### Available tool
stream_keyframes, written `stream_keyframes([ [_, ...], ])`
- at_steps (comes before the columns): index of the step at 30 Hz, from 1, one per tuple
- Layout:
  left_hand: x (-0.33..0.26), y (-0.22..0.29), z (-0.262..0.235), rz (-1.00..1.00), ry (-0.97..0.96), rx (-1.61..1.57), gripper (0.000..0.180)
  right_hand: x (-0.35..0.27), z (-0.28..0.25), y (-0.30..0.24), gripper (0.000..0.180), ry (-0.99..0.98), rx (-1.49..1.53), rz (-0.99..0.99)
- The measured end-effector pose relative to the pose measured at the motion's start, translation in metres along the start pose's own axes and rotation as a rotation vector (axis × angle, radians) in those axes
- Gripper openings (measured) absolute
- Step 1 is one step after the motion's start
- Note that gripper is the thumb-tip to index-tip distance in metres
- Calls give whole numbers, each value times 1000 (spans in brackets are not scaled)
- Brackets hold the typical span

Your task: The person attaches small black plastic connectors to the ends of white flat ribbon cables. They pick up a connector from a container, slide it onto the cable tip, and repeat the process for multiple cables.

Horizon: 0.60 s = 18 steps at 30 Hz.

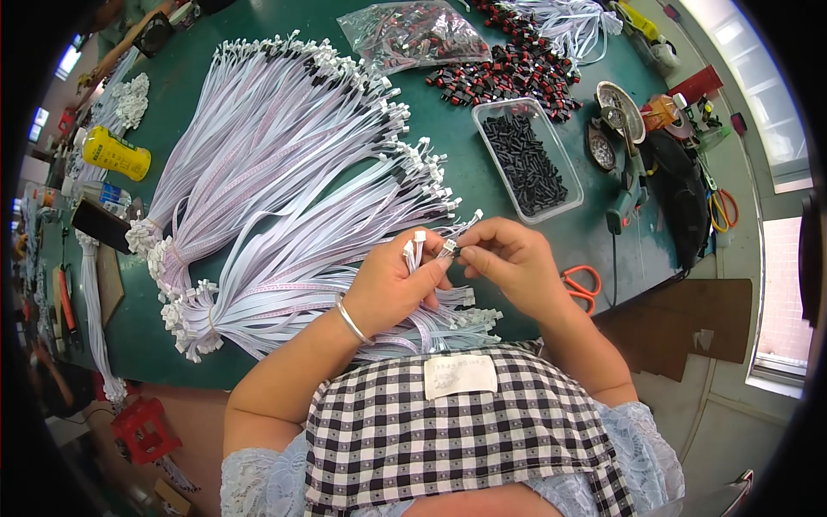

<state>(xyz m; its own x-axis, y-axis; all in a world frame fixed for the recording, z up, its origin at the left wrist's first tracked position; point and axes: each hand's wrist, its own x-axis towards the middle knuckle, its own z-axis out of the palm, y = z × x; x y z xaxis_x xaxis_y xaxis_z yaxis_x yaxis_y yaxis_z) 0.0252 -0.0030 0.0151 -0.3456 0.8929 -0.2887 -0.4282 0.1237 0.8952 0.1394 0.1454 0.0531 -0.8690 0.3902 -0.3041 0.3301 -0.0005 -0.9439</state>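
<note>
Over the green table (258, 26), the left hand (398, 284) grips a small bunch of flat ribbon cables (416, 246), their white connector ends standing up above its fingers. At three o'clock from it, the right hand (510, 257) pinches one white connector (449, 247) between thumb and forefinger, touching the left hand's fingertips. At ten o'clock, large bundles of lilac ribbon cable (284, 155) fan across the table. At one o'clock stands a clear tray of black parts (525, 159); orange-handled scissors (583, 284) lie just beside the right wrist.
</note>
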Motion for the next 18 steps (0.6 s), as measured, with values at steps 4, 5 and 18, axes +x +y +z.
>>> stream_keyframes([
  [4,1,1,1,51,40,34,19,4,-3,8,14,-13,97,77],
  [5,2,-3,0,81,46,30,20,4,-3,8,14,-8,128,93],
  [18,1,6,-2,-3,105,60,14,4,-2,16,15,-27,152,139],
])
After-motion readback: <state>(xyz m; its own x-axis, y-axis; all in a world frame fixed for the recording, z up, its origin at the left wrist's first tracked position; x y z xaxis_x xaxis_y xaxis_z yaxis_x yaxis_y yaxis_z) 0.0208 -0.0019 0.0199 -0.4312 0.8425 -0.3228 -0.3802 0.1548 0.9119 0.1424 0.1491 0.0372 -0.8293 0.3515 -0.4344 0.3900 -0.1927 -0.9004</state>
